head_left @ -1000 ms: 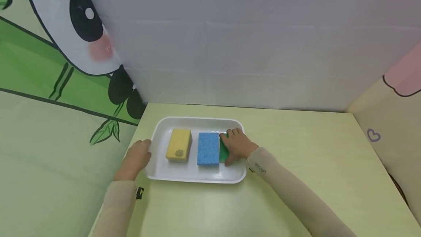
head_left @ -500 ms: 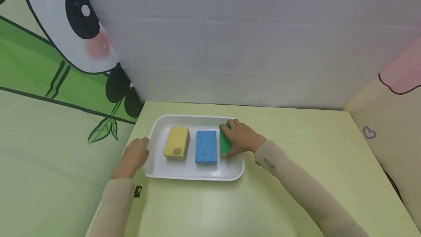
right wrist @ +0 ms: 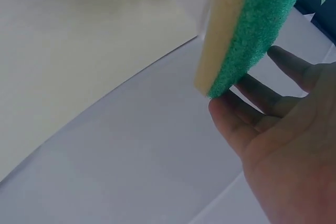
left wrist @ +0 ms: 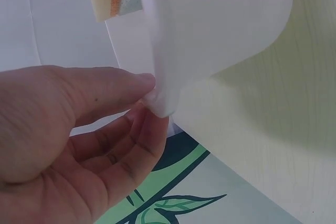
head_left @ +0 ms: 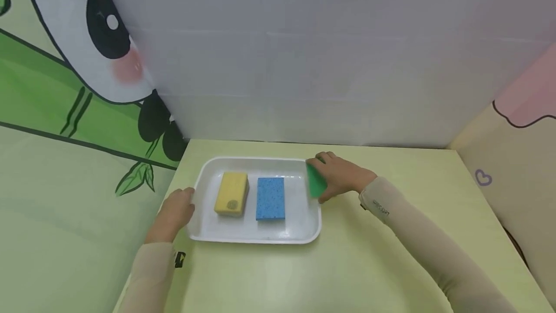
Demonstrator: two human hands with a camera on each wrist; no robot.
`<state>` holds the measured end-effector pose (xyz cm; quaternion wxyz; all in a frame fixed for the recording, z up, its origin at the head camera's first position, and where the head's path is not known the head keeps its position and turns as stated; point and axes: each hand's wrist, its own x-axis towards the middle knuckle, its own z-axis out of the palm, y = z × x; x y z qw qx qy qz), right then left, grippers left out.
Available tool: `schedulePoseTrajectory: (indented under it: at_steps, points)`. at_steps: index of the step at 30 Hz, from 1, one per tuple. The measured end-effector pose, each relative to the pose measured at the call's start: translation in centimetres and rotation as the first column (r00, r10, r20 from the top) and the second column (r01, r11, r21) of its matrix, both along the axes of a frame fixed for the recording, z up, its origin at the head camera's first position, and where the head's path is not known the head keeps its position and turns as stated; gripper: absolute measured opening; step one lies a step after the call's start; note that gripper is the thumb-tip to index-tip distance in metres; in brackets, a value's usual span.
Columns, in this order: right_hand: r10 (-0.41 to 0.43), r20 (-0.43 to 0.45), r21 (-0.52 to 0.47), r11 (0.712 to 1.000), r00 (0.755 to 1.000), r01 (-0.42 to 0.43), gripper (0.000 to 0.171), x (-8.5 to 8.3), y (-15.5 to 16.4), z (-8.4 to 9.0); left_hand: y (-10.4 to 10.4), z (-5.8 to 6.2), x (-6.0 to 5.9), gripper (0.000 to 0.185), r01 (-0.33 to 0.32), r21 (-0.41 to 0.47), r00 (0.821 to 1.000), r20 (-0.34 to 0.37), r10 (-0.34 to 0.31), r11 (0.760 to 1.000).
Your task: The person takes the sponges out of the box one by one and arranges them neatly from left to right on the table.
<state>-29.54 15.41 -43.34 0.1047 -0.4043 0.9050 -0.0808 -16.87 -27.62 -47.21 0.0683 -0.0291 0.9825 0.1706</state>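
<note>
Over the tray's (head_left: 304,233) right rim, your right hand (head_left: 343,176) pinched the green sponge (head_left: 315,181) lifted on edge; your left hand (head_left: 175,211) pinched the tray's left rim, fingers curled.

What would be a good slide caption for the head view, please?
Right hand lifts a green sponge over the white tray's edge; left hand holds its rim.
</note>
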Motion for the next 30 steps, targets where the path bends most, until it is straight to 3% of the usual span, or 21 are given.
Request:
schedulePoseTrajectory:
  at_steps: [14, 22, 30]
  points:
    - [-0.134, 0.056, -0.011, 0.991, 0.989, 0.135, 0.103, -2.5, 6.1, -1.3, 0.2, 0.3, 0.3, 0.042, -0.011, 0.007, 1.0, 0.023, 0.011, 1.0]
    - [-0.171, 0.075, -0.097, 0.979, 0.982, 0.177, 0.102, -3.5, 8.2, -3.6, -0.2, 0.4, 0.5, 0.042, 0.005, 0.015, 1.0, 0.025, -0.005, 1.0]
    - [-0.188, 0.111, -0.103, 0.975, 0.976, 0.199, 0.103, -4.0, 9.0, -6.3, -0.8, 0.0, 1.0, 0.041, 0.026, 0.016, 1.0, -0.018, -0.026, 1.0]
